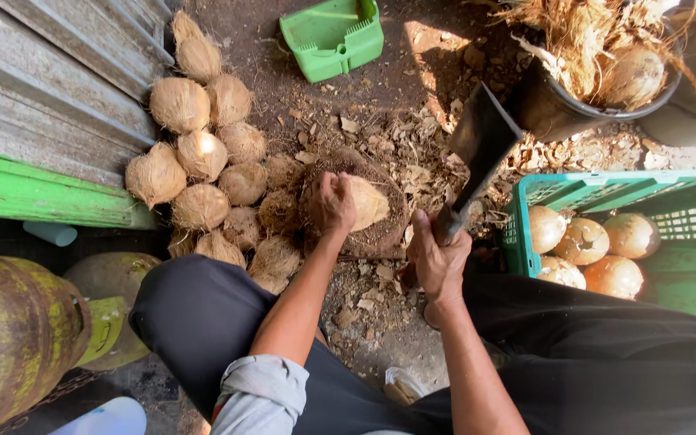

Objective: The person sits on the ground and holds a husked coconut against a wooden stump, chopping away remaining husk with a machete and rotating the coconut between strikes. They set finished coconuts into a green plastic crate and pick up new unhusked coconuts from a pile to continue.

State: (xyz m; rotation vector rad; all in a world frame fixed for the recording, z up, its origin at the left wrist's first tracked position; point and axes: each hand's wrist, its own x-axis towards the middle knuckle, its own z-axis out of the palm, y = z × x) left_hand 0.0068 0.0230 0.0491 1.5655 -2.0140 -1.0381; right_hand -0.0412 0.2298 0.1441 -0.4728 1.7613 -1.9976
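We see pale tan, fibrous coconuts (pixel 203 157) heaped beside a grey ribbed metal sheet (pixel 50 72) with a bright green edge. Our crate (pixel 678 213) is teal-green with a grid pattern, holding peeled coconuts (pixel 586 242) mottled cream and orange-brown. The cleaver (pixel 481 141) is dark grey, the bucket (pixel 557 109) black, our trousers (pixel 203 322) black too.

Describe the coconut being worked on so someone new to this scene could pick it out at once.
Start at the round wooden chopping block on the ground between the person's knees. The coconut lies on top of it, gripped by the left hand. Unlike the brown, hairy pile beside it, its side is shaved pale.
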